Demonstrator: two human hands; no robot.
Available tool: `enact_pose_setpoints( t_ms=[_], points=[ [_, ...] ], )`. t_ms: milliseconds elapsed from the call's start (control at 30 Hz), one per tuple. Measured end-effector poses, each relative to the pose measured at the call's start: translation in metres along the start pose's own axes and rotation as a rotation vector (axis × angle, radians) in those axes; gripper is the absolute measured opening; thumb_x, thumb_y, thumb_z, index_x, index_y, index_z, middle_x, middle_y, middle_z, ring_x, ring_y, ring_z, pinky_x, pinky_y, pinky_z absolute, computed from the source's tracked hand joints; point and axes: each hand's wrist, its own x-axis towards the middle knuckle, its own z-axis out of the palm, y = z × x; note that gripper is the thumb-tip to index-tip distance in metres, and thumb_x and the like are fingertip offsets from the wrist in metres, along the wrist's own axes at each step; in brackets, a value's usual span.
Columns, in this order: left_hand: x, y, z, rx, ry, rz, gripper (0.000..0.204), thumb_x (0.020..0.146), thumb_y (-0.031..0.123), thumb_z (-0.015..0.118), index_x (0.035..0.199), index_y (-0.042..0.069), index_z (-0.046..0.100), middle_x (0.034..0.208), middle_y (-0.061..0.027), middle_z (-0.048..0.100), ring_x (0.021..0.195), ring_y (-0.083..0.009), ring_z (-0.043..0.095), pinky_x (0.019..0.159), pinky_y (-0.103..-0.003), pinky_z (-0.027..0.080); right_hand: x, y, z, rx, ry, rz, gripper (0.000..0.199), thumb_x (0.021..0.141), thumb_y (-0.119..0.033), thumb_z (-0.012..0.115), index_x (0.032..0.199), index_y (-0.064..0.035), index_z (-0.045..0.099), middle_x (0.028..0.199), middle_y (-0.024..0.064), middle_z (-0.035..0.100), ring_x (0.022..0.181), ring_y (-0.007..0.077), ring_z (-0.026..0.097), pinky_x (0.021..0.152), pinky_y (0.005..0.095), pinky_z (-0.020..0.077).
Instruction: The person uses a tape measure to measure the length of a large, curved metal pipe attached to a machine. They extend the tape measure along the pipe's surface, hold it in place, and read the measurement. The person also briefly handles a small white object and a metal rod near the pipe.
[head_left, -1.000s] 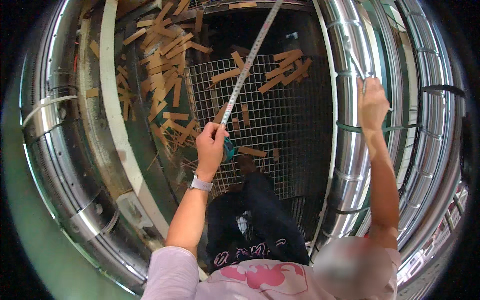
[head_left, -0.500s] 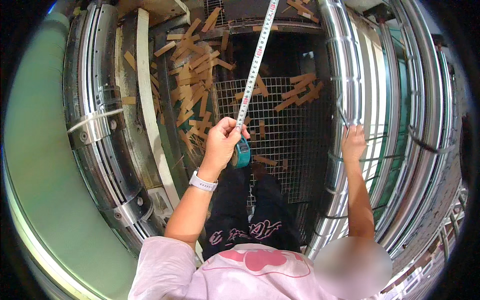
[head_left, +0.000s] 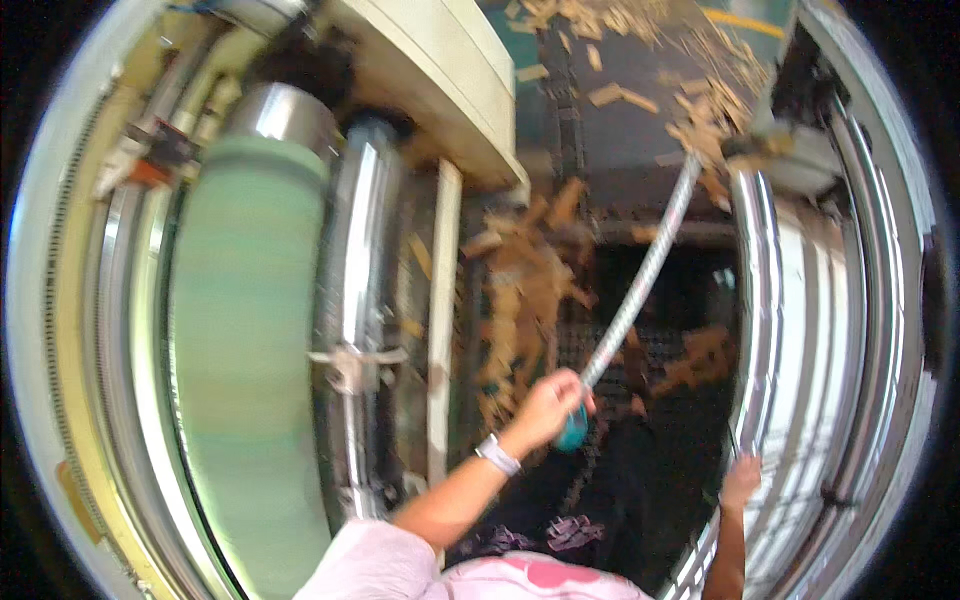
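My left hand (head_left: 548,410) grips a teal tape measure (head_left: 571,430), with fingers and thumb at the mouth of its case. From there the white tape blade (head_left: 645,275) runs out, slanting up to the far right, where its end reaches a heap of cardboard strips (head_left: 705,125). Over at the right, my right hand (head_left: 740,482) is closed beside a shiny metal roller (head_left: 758,310). A thin metal rod (head_left: 734,440) sticks up from its fingers; motion blur hides the rod's exact kind.
A wide green roller (head_left: 250,330) stands at the left, beside a slimmer chrome roller (head_left: 360,250). A cream machine housing (head_left: 440,70) juts in at the top. Loose cardboard strips (head_left: 525,310) lie on the dark floor between the machines. Further metal rollers (head_left: 880,250) line the right side.
The view has swung left and farther ahead, bringing the housing and the tape's far end into sight. Both hands appear lower and farther right, still holding the same things.
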Motion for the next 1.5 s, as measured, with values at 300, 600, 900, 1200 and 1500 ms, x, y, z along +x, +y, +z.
enact_pose_setpoints(
  t_ms=[300, 600, 900, 1200, 1500],
  points=[
    [-0.004, -0.056, -0.043, 0.428, 0.040, -0.247, 0.022, 0.090, 0.018, 0.044, 0.080, 0.002, 0.055, 0.073, -0.0086, 0.062, 0.070, -0.0209, 0.060, 0.066, -0.033, 0.046, 0.002, 0.000, -0.017, -0.078, -0.790, 0.255, 0.025, 0.089, -0.016, 0.044, 0.111, -0.0046, 0.051, 0.106, 0.0139, 0.054, 0.092, 0.0297, 0.053, 0.074, 0.0417, 0.0445],
    [-0.060, -0.128, -0.063, 0.212, 0.172, -0.873, 0.021, 0.080, 0.019, 0.052, 0.078, 0.004, 0.065, 0.071, -0.0089, 0.062, 0.070, -0.0173, 0.057, 0.062, -0.033, 0.044, 0.219, -0.079, -0.007, 0.751, -0.876, 0.445, 0.024, 0.088, -0.023, 0.050, 0.081, -0.0005, 0.048, 0.071, 0.0199, 0.050, 0.071, 0.0405, 0.052, 0.062, 0.0452, 0.0405],
    [-0.096, -0.114, -0.026, -0.215, 0.256, -1.047, 0.015, 0.078, 0.013, 0.052, 0.080, 0.003, 0.063, 0.076, -0.0072, 0.062, 0.067, -0.0173, 0.057, 0.062, -0.029, 0.046, 0.269, -0.127, 0.039, 0.674, -1.342, 0.245, 0.029, 0.090, -0.031, 0.048, 0.085, -0.0023, 0.051, 0.075, 0.0184, 0.059, 0.073, 0.0377, 0.058, 0.063, 0.0462, 0.0451],
    [-0.109, -0.059, 0.022, -0.041, 0.379, -1.183, 0.017, 0.077, 0.017, 0.054, 0.072, 0.003, 0.063, 0.062, -0.0089, 0.055, 0.058, -0.0222, 0.049, 0.055, -0.038, 0.041, 0.204, -0.108, 0.081, 0.512, -1.484, 0.042, 0.032, 0.088, -0.036, 0.047, 0.085, -0.0052, 0.056, 0.073, 0.0153, 0.061, 0.076, 0.0341, 0.060, 0.066, 0.0435, 0.0477],
    [-0.121, -0.097, 0.058, -0.328, 0.405, -1.245, 0.017, 0.083, 0.013, 0.048, 0.083, 0.001, 0.060, 0.062, -0.0073, 0.052, 0.057, -0.0203, 0.049, 0.054, -0.037, 0.042, 0.169, -0.095, 0.090, 0.418, -1.640, -0.068, 0.037, 0.088, -0.039, 0.044, 0.086, -0.0068, 0.063, 0.078, 0.0130, 0.064, 0.079, 0.0304, 0.061, 0.068, 0.0411, 0.0489]
  ],
)
